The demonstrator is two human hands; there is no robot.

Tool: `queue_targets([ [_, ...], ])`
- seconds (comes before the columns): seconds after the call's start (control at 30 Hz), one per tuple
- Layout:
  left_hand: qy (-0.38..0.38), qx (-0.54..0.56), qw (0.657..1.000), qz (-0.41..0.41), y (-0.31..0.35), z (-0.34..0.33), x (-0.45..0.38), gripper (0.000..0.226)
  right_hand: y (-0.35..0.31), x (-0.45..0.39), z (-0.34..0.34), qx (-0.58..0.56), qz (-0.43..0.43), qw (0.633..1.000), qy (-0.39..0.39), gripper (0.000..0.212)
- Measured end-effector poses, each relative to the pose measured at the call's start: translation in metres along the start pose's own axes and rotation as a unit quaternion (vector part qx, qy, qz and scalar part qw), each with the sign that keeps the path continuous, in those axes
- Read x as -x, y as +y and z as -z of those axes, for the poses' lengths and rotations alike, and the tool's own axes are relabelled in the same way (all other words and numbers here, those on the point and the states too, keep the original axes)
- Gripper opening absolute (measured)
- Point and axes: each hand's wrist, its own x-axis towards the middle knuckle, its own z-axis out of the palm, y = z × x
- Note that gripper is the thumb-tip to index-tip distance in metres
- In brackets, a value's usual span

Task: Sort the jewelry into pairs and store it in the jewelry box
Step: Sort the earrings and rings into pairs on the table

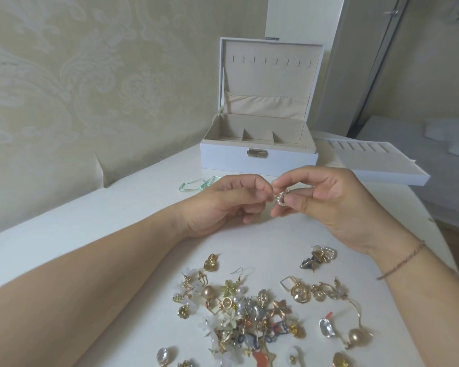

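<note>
A small gold earring set with pearls [279,200] is held above the white table between both hands. My right hand [326,205] pinches it with thumb and fingertips. My left hand [228,202] has its curled fingers at the earring's left side, pinching its gold part. A heap of mixed earrings [252,311] lies on the table near me, with gold, pearl and flower pieces. The white jewelry box [259,154] stands open at the back, its beige compartments showing nothing inside.
The box's removed white tray [376,165] with ring slots lies to the right of the box. A pale green ribbon [196,184] lies left of my hands. A small cluster of earrings [319,256] sits under my right wrist. The wallpapered wall borders the table's left.
</note>
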Motion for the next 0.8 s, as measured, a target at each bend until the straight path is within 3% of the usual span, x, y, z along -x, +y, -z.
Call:
queue_targets([
  [0.3,-0.008,-0.012,1.000,-0.003,-0.0004,-0.0008,-0.0021,0.018,-0.0009,0.0003,-0.0009,-0.017,0.001,1.000,-0.001,0.019],
  [0.4,-0.002,0.001,1.000,-0.009,0.0009,-0.0011,-0.0001,0.007,0.0000,-0.0002,0.0010,0.018,0.004,1.000,-0.006,0.023],
  [0.47,0.008,0.017,1.000,0.002,0.0012,0.0007,0.0005,0.024,0.0023,-0.0007,0.0023,0.041,0.007,0.999,-0.006,0.023],
  [0.63,0.024,0.020,0.999,0.013,0.0041,-0.0006,0.0022,0.025,0.0029,0.0003,0.0039,0.018,-0.001,1.000,-0.015,0.012],
  [0.8,0.012,0.025,0.999,0.015,0.0047,-0.0005,0.0025,0.026,0.0043,-0.0007,0.0026,0.034,-0.015,0.999,0.002,0.015],
])
